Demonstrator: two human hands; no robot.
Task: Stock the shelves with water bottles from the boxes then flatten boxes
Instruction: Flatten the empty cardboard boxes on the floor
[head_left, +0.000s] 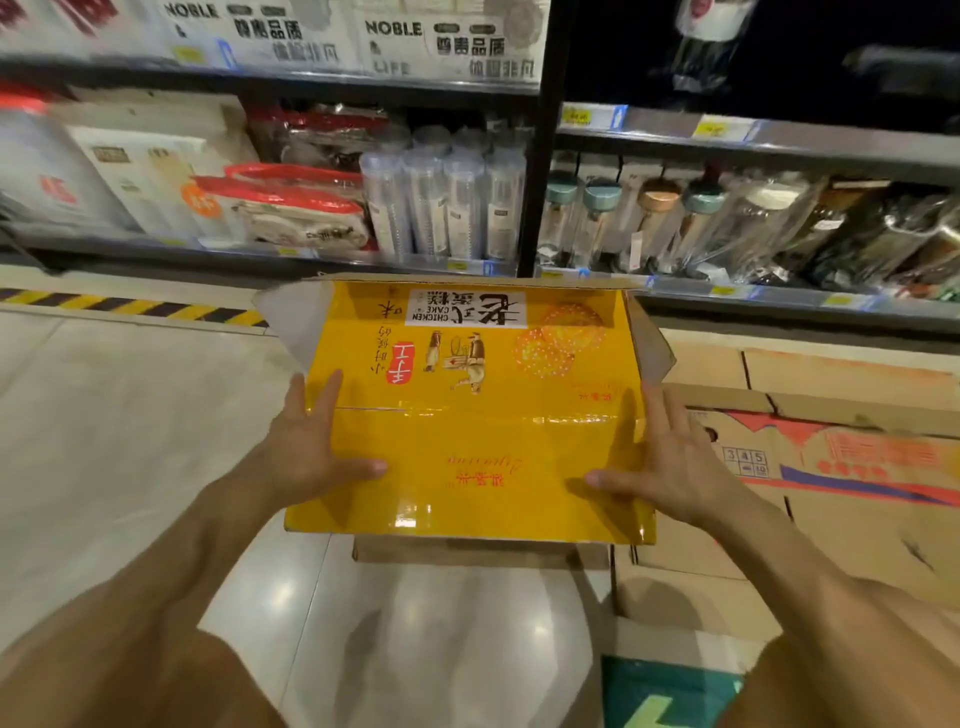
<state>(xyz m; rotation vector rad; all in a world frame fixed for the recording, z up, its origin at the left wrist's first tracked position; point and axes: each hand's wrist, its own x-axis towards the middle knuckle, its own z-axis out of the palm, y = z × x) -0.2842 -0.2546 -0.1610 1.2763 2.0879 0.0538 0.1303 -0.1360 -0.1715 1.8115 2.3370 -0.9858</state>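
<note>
Pressing on both ends of a yellow box (467, 415), a person holds it up over the floor (104, 415). The box is in the middle of the view, with its big printed side facing up. The words and drawings on it are upside down.

The left hand (311, 447) is on the left end of the box. Its fingers (324, 395) are straight and a little spread, and its thumb lies flat on the yellow top. The right hand (670, 462) is on the right end of the box. Its fingers are straight and spread wide too, and its thumb lies flat on the top as well. Neither hand curls round the box.

A pale flap (291, 322) sticks out at the far left corner of the box. A brown flap (649, 338) sticks out at the far right corner. Just under the near edge of the box a bit of brown card (467, 553) shows.

Behind the box is a shelf (779, 306). Bottles (597, 223) with blue, gold and white caps stand on it, behind and to the right of the box. Tall clear tubes (441, 208) stand right behind the box.

To the right of the box, flat boxes (857, 467) lie on the floor. To the left of the box, a yellow and black stripe (130, 306) runs along the floor.
</note>
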